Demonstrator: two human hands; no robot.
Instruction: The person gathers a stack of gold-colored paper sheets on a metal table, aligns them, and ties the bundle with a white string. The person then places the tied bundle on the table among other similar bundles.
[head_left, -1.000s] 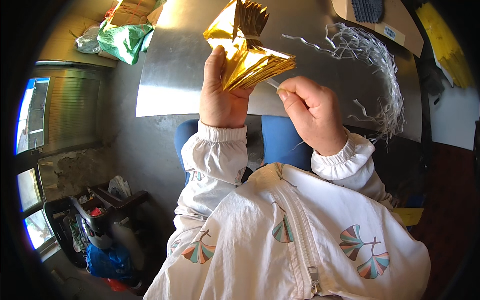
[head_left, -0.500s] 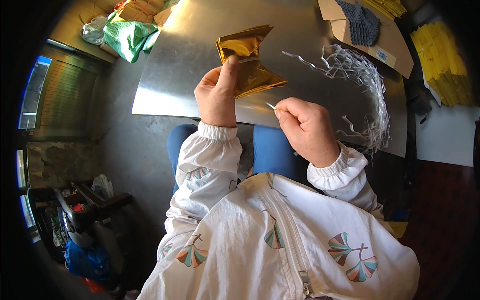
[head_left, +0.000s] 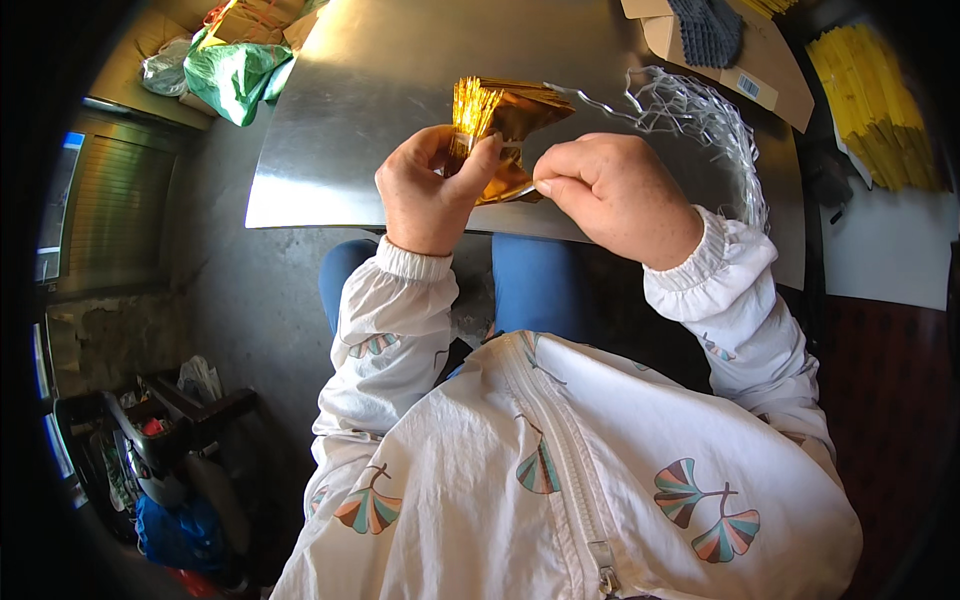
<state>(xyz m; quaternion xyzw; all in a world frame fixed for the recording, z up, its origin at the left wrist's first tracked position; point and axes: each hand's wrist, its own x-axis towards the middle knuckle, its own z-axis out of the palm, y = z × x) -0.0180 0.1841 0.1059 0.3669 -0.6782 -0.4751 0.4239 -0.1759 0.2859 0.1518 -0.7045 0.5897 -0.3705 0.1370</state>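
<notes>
My left hand (head_left: 430,190) is closed around a bundle of shiny gold foil sheets (head_left: 525,115), pinching its middle between thumb and fingers. The layered edges fan out above the thumb, and a narrow pale band crosses the bundle beside the thumb tip. Just right of the bundle, my right hand (head_left: 620,190) is closed in a pinch, its fingertips beside the foil. A thin white strip showed in that pinch a moment ago; the fingers now mostly hide it. Behind the right hand, a loose bunch of crinkled silvery strips (head_left: 715,125) lies on the metal table (head_left: 370,110).
A cardboard box (head_left: 770,75) with a grey knitted cloth (head_left: 705,32) sits at the table's far right. Yellow packets (head_left: 875,110) are stacked beyond it. Green plastic bags (head_left: 235,75) are at the far left, and a dark chair (head_left: 190,420) stands on the left floor.
My right hand has moved up and right, its fingertips now beside the foil. The bundle has turned in my left hand, showing more of its layered edges. The whole view has shifted slightly.
</notes>
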